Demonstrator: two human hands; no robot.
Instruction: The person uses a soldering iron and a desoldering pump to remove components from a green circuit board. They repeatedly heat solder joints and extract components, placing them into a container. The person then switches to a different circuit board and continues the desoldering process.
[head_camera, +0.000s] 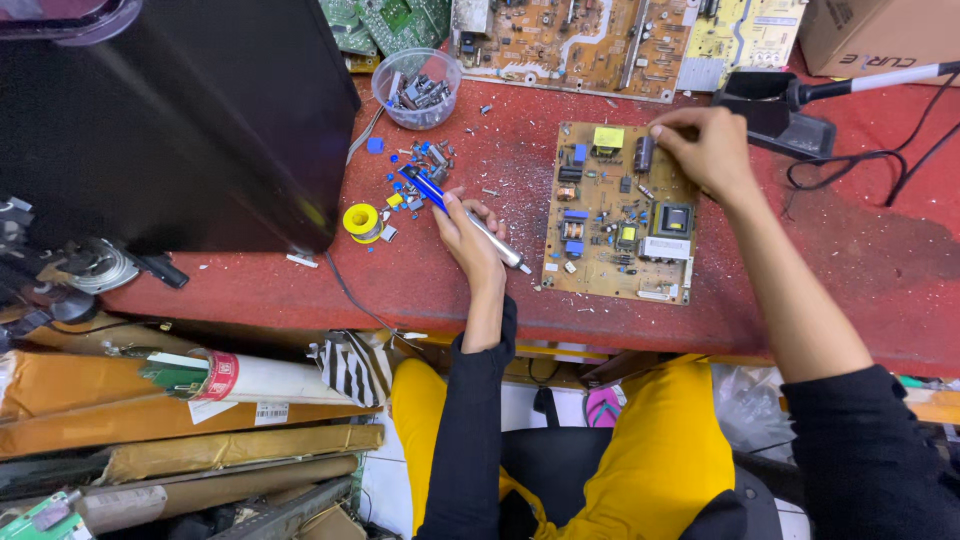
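— What does the left hand (470, 235) hold?
— It grips a blue-handled soldering iron (462, 213), tip just left of the circuit board (620, 212).
— And the right hand (708, 150)?
— Farther off, its fingers pinch a dark capacitor (644, 153) at the board's top edge.

Red tabletop (880, 270): matt, rough cloth-like cover. On it, circuit board (620, 212): matt tan laminate w/ plastic parts. Left of board, iron (462, 206): blue plastic grip, shiny metal shaft. Tub (417, 88): clear plastic.
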